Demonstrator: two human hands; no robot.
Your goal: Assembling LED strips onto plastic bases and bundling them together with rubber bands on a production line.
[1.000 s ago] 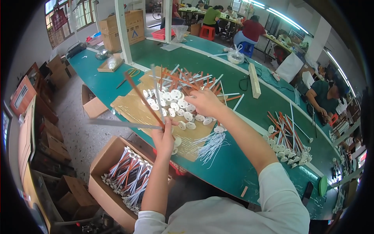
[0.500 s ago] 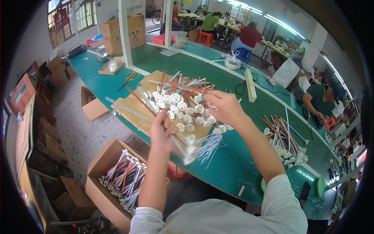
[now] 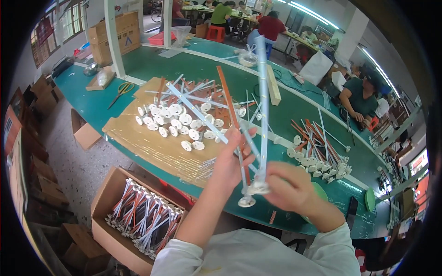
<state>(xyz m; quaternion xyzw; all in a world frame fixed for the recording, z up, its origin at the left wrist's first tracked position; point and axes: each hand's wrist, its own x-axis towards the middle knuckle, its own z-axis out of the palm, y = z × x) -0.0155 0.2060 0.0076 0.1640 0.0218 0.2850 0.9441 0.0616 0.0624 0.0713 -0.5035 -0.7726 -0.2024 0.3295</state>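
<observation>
In my left hand (image 3: pixel 228 158), fingers closed, is a small bunch of flat strips with round white discs at their lower ends. An orange-brown strip (image 3: pixel 228 96) and a pale strip (image 3: pixel 193 108) fan out from it. My right hand (image 3: pixel 292 188), a little blurred, is closed at the white disc (image 3: pixel 258 187) of another pale strip (image 3: pixel 263 106), which stands upright against the bunch. Left of my hands, similar disc-ended strips (image 3: pixel 175 110) lie heaped on a brown cardboard sheet (image 3: pixel 152 152), discs toward me.
A cardboard box (image 3: pixel 103 202) full of finished-looking strips stands at the lower left. Another strip pile (image 3: pixel 317 156) lies on the green table (image 3: pixel 184 69) to the right. Scissors (image 3: pixel 122 92), a wooden bar (image 3: pixel 273 87) and a white post (image 3: pixel 114 41) are farther off. A co-worker (image 3: pixel 361 101) sits at right.
My right hand has come from the heap down beside the left, with a pale strip. My left hand has moved right with its bunch. The view has shifted to the right.
</observation>
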